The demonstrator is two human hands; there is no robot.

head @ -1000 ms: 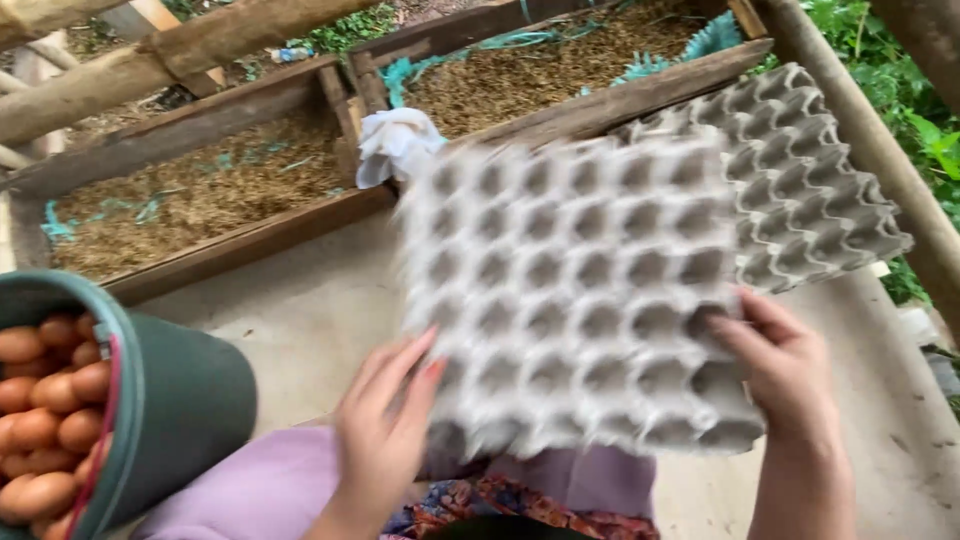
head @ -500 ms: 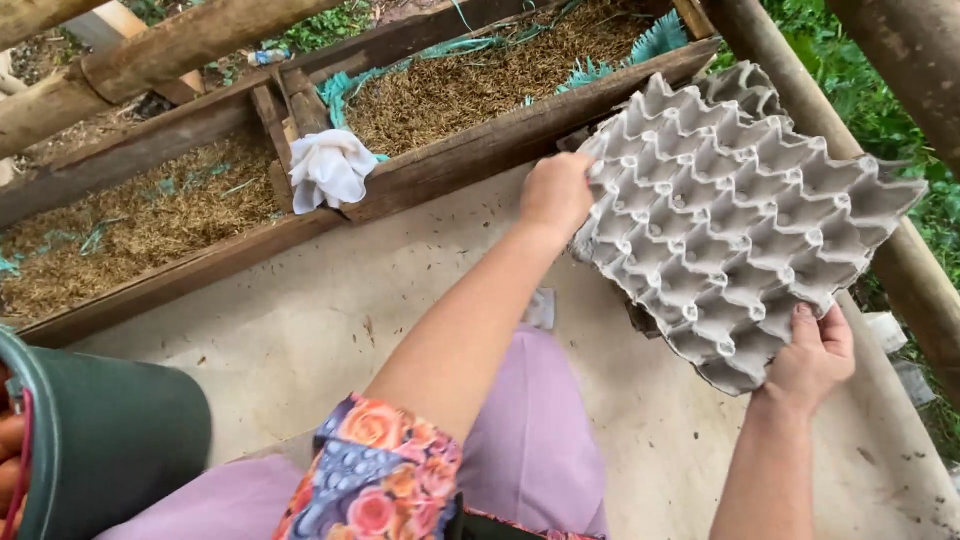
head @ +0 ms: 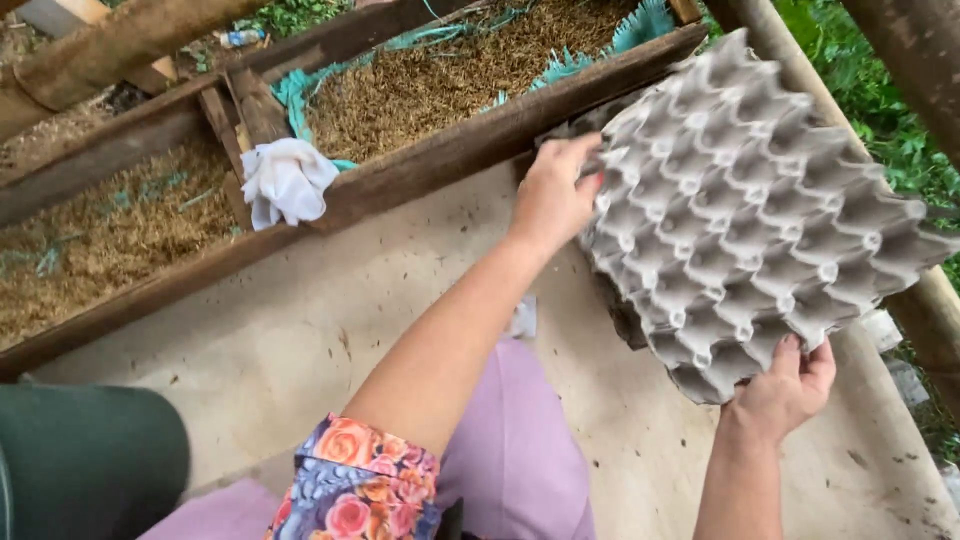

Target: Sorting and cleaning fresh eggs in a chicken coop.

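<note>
Since the earlier frame our left hand (head: pixel 552 195) has slid a little down the far edge of the grey egg tray (head: pixel 750 210), and the tray has swung to lie flatter and further to our right, while the green bucket (head: pixel 90 460) has dropped lower in view.

Our left hand curls its fingers over the tray's far corner, pinching the pulp edge between fingers and thumb. Our right hand (head: pixel 790 385) cups the near corner from below, fingers closed on the rim. We hold it at opposite corners, likely because the thin pulp sags and twists if gripped on one side only.

Moving outward, the tray hangs tilted above the pale floor sheet (head: pixel 300 340), just beside a round wooden post (head: pixel 930 310) at our right, its cups facing up toward us. Whether a second tray is stacked beneath it, we cannot tell.

Beyond our left hand runs a dark wooden board (head: pixel 440 160) fronting nest boxes filled with straw litter (head: pixel 430 90). A white cloth (head: pixel 285 180) is draped over a divider, well apart from the tray.
</note>
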